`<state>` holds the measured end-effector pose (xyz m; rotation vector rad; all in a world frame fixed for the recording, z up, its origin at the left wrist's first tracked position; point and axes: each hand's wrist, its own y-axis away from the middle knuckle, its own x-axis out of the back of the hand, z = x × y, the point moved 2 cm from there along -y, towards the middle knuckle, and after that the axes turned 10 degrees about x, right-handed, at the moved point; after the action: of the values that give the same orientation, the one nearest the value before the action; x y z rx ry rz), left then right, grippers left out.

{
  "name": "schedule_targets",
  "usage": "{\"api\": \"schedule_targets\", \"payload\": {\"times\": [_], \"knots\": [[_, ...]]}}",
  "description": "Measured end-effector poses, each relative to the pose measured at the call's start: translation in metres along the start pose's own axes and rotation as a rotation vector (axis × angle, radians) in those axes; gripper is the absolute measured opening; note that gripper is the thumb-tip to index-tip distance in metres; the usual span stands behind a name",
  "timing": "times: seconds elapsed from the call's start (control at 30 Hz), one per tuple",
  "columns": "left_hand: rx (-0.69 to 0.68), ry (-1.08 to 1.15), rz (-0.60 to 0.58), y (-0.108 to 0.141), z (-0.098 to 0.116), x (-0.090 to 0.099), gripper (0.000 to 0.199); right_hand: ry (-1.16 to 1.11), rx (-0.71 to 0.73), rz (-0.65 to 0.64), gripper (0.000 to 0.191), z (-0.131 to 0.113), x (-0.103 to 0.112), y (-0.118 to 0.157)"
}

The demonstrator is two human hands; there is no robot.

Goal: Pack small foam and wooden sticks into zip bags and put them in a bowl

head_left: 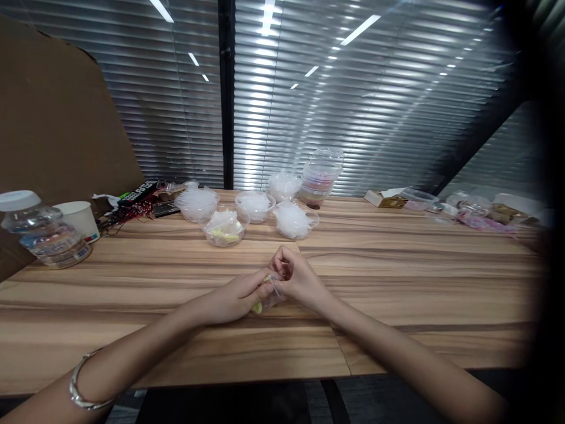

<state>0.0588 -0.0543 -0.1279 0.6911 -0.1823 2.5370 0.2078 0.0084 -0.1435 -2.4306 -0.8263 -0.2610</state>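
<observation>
**Crinkly little bag in both hands, fluffy plastic all over the far side**

Down at the near middle of the desk (397, 277): a small clear plastic bag (274, 297), thin and shiny, pinched between fingers and thumb of the left hand (241, 294). Poking out beside it, a rounded yellow-green bit (257, 308); can't tell what it's made of. At the bag's right edge, the right hand (300, 280), fingers curled in and thumb pressed to the film, narrow grip. On the left forearm, a smooth silvery bangle (75, 386).

Farther off, a loose cluster of round, see-through bowls. In the nearest bowl (225, 227), whitish crumpled film plus more yellow-green. Cloudy white, wispy-looking plastic in the left bowl (197, 201), the middle bowl (255, 205) and the right bowl (295, 219). Just beyond, another frosty heap (285, 185) next to a tall clear stack of containers (320, 176).

Far left: ribbed clear bottle (48, 235) with a white lid, matte paper cup (82, 219), tangled red and black wires (132, 213), big brown cardboard panel (62, 106). Far right: small open carton (384, 199) and crinkled pinkish wrapping (488, 222). Behind everything, slatted metallic-looking blinds (375, 106).
</observation>
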Motion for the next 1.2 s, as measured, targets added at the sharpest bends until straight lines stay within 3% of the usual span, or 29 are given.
{"api": "schedule_targets", "payload": {"times": [0.17,0.33,0.4,0.5,0.7,0.87,1.2], "knots": [[0.021,0.018,-0.005,0.0,0.001,-0.004,0.034,0.001,-0.01,-0.007,0.022,0.004,-0.001,0.001],[0.098,0.1,0.167,-0.005,-0.004,-0.008,0.033,-0.059,0.0,-0.037,0.027,0.009,0.001,-0.003],[0.173,0.183,0.207,-0.008,-0.009,-0.008,0.038,-0.077,-0.045,-0.088,0.019,0.012,0.001,-0.004],[0.178,0.322,0.201,-0.011,-0.013,-0.005,0.037,-0.13,-0.109,-0.098,0.009,0.014,0.003,-0.005],[0.206,0.368,0.222,-0.011,-0.008,0.011,0.025,-0.091,-0.151,-0.074,0.026,0.009,0.011,-0.007],[0.198,0.397,0.131,-0.01,-0.012,0.012,0.021,-0.005,-0.116,-0.048,0.027,0.012,0.012,-0.006],[0.231,0.406,0.132,-0.015,-0.028,0.021,0.024,-0.519,-0.332,-0.034,0.029,0.014,-0.001,-0.003]]}}
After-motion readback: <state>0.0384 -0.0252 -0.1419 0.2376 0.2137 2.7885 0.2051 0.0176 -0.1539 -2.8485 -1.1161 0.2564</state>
